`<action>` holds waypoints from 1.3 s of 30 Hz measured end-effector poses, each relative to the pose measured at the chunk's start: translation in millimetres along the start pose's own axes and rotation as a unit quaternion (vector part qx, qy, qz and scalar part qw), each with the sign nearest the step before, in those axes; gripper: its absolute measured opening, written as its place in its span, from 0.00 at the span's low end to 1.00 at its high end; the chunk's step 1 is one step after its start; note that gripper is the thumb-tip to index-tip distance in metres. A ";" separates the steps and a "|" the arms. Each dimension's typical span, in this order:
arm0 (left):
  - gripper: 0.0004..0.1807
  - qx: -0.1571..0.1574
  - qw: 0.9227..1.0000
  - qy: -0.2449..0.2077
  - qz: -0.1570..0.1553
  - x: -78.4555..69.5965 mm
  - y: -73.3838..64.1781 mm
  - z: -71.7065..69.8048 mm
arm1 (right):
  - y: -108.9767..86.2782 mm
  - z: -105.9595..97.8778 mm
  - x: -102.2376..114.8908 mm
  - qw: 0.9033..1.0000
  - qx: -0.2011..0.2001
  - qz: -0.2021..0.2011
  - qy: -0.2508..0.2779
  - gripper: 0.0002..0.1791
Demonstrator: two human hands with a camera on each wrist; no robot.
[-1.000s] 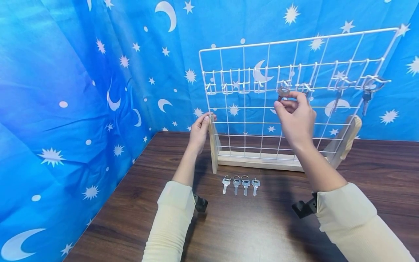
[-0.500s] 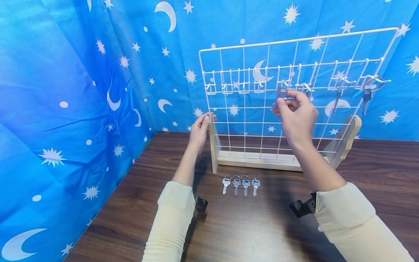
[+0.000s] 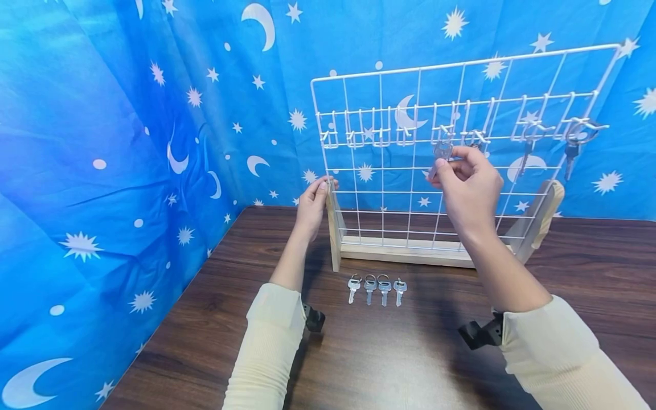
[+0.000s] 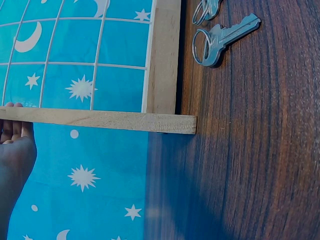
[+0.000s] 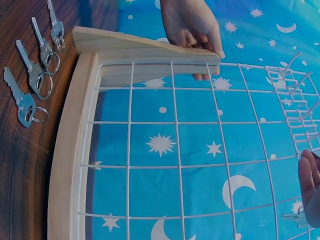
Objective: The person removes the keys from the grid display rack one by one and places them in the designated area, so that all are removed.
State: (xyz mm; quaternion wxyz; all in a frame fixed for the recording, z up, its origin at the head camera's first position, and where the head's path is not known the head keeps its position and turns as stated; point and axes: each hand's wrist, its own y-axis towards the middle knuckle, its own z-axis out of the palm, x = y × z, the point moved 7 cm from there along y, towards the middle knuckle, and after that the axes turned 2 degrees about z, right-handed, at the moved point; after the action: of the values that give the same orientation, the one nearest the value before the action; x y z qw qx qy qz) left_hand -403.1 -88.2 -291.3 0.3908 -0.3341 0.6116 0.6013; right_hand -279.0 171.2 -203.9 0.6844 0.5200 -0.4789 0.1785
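My right hand (image 3: 471, 188) pinches a silver key (image 3: 443, 150) between thumb and fingers, just below a white hook near the middle of the wire grid rack (image 3: 410, 192). Whether its ring sits on the hook is too small to tell. At the right edge of the right wrist view, only part of that hand (image 5: 311, 187) shows. My left hand (image 3: 311, 208) grips the wooden side post (image 3: 333, 228) at the rack's left; its fingers wrap that post in the right wrist view. Other keys (image 3: 572, 151) hang from hooks to the right of my right hand.
Several silver keys with rings (image 3: 384, 291) lie in a row on the dark wooden table (image 3: 389, 359), in front of the rack's base (image 3: 410, 254). Bare white hooks (image 3: 381, 138) line the grid's left half. A blue star-patterned cloth (image 3: 205, 114) hangs behind and at left.
My right hand has shifted slightly down and right, and the key it pinches sits a little lower, below the hook. The left hand stays on the post.
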 end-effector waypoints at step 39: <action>0.19 0.007 1.000 0.007 0.004 -1.7 -1.1 0.7 | -12.6 -18.7 31.4 0.997 -0.018 -0.067 0.023 0.04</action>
State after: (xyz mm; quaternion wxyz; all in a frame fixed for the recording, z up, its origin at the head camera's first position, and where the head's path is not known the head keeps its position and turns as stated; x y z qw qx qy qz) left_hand -401.3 -87.6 -290.3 0.3869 -0.3332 0.6195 0.5962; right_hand -245.9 174.8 -184.3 0.7150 0.5343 -0.4299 0.1359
